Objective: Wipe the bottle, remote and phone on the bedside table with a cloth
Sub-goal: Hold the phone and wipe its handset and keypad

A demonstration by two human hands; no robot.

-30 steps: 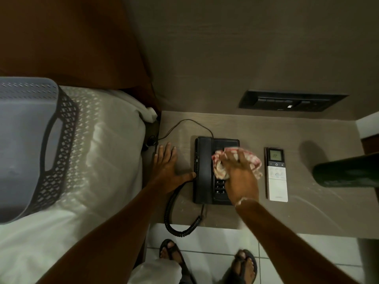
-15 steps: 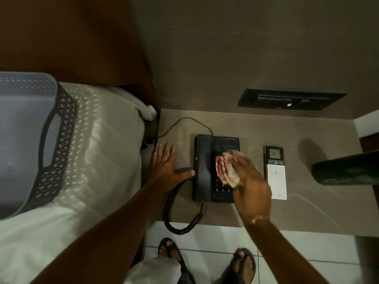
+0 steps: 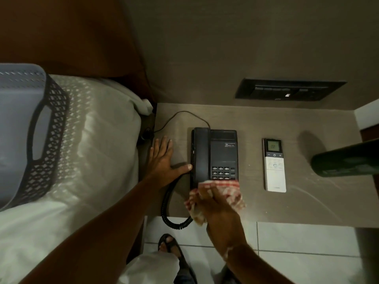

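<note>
Nearest the camera, the right hand [image 3: 213,203] is bunched around a red-and-white checked cloth [image 3: 231,193], its fingers curled into the folds, and it presses that cloth onto the near end of the black phone [image 3: 214,156] at the front edge of the worktop [image 3: 307,206]. The cloth is soft and limp and takes whatever shape the palm gives it, so it probably does best wadded and pushed flat rather than pinched at a corner. The coiled cord [image 3: 170,210] loops off the front edge just to the left; it is springy and could snag the cloth or drag at the set. A little further in, the left hand [image 3: 164,160] lies spread and flat on the worktop, thumb tip touching the phone's left side beside the handset, apparently bracing it. The phone looks light, rigid plastic that would slide under a firm wipe, so that sideways brace seems the sensible hold; the raised keys would catch fabric. To the right, well apart from the phone, the white remote [image 3: 274,167] lies flat and face up, slim and light, likely best held by its long edges. Furthest right, the dark bottle [image 3: 346,158] stands at the frame's edge, smooth and round, best gripped around the body.
</note>
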